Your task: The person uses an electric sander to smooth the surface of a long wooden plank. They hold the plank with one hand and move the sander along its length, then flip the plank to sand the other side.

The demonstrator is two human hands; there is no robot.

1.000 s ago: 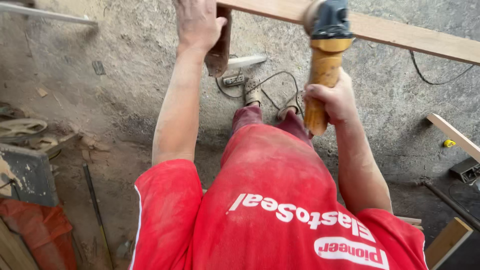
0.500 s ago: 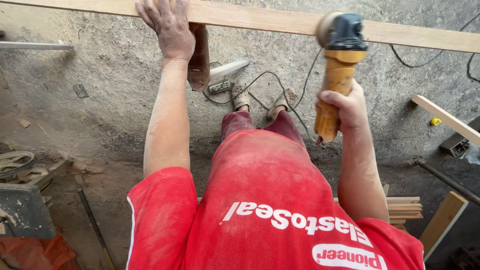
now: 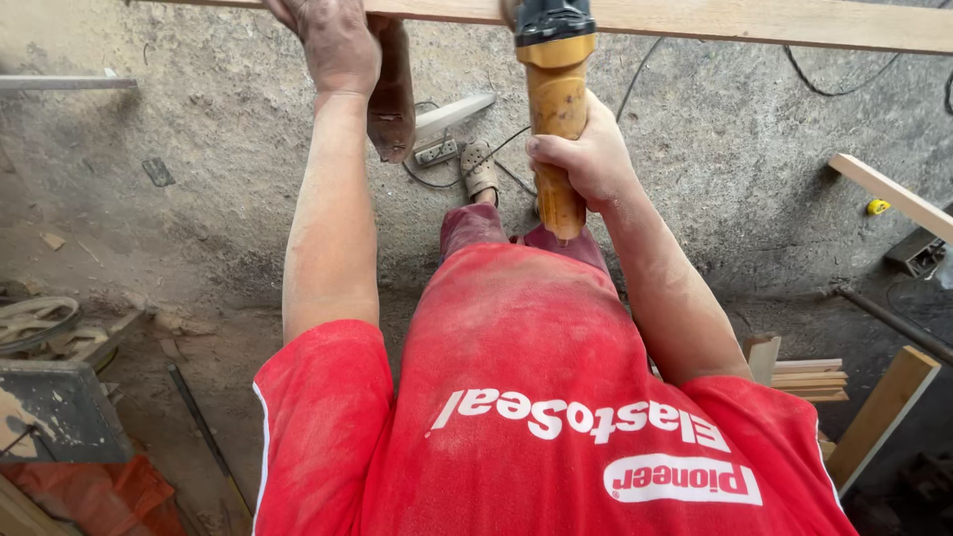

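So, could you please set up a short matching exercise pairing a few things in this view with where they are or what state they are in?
Things:
1. left hand
2. right hand
3. small yellow object
4. stacked wooden strips

Places or states:
A. lying on the floor at the far right
B. pressed on the long wooden plank
C. piled beside the right elbow
D. wrapped round the yellow power tool

Pairs: 1-B, 2-D, 3-A, 4-C

dusty concrete floor point(image 3: 199, 199), power strip point(image 3: 437, 152) with cables below the hands, stacked wood offcuts point(image 3: 809, 379) lower right, grey machine top point(image 3: 55, 412) lower left
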